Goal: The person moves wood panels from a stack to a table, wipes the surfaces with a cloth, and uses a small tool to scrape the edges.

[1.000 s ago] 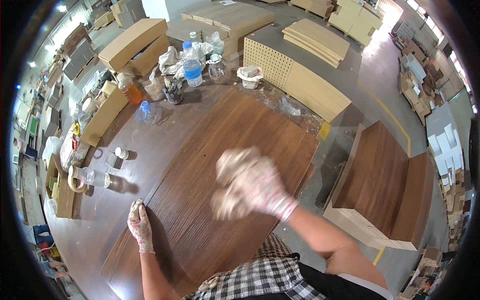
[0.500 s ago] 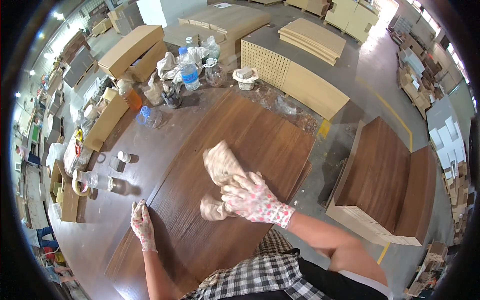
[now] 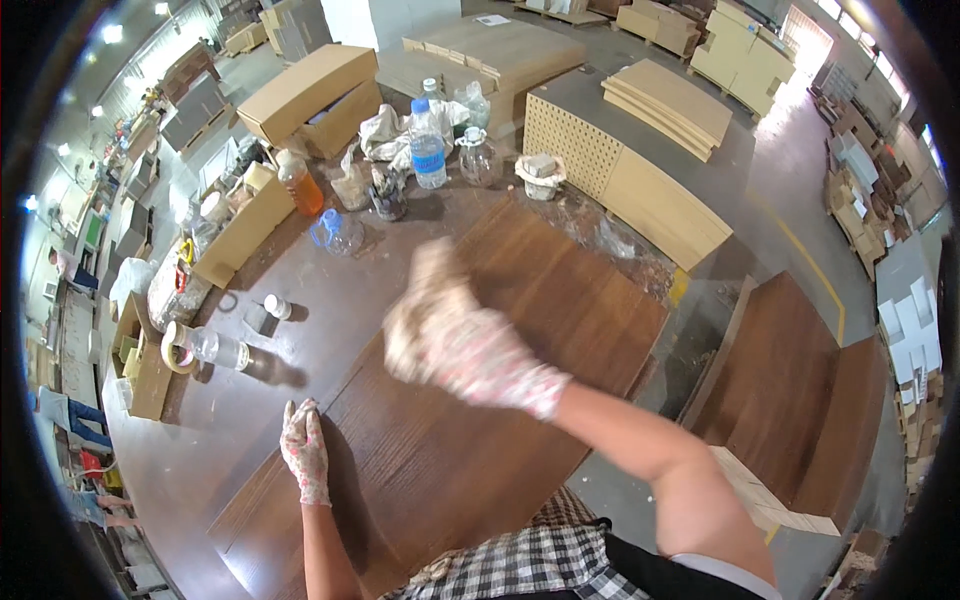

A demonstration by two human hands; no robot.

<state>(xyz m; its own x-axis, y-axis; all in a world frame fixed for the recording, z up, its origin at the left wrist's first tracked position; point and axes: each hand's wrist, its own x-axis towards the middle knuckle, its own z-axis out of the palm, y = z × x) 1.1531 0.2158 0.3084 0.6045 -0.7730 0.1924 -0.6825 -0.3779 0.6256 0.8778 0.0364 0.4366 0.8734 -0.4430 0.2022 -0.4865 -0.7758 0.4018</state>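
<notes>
Dark brown board (image 3: 570, 310) lies on the surface (image 3: 180, 480), which stretches from its left edge to a clear bottle (image 3: 215, 348); the right grip (image 3: 475, 358), blurred, clutches a cloth (image 3: 402, 350) over it, the left grip (image 3: 305, 455) resting unclenched by that edge.

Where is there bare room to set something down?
Free: tabletop between the lying bottle, left hand and near left edge; the right part of the panel, past the right hand. Crowded: the far edge, with upright bottle, jar and white tub; the far left, with cardboard boxes.
</notes>
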